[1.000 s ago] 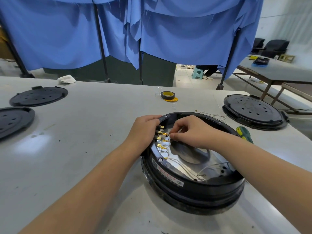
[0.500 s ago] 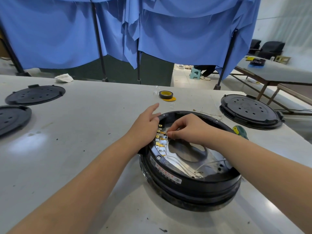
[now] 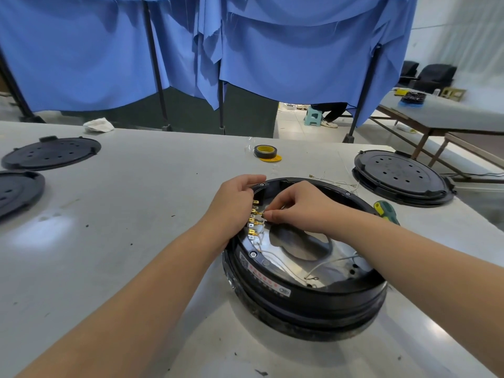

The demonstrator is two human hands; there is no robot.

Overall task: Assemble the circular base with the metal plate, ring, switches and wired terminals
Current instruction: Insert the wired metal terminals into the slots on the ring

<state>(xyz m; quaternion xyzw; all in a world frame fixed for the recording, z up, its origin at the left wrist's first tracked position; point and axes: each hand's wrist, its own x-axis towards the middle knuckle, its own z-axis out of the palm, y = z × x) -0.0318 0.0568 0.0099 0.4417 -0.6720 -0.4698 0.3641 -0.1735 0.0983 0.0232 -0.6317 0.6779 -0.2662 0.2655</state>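
The black circular base (image 3: 305,293) sat near us on the grey table (image 3: 109,241). Our left hand (image 3: 231,203) gripped its far-left rim; our right hand (image 3: 300,208) pinched a brass wired terminal (image 3: 260,214).

Blue curtains (image 3: 272,50) hang behind the grey table (image 3: 122,214).

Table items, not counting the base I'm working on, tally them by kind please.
Black perforated round covers: 3
Tape roll: 1
Green-handled screwdriver: 1
White crumpled cloth: 1
Loose wire bundle: 1
Total: 7
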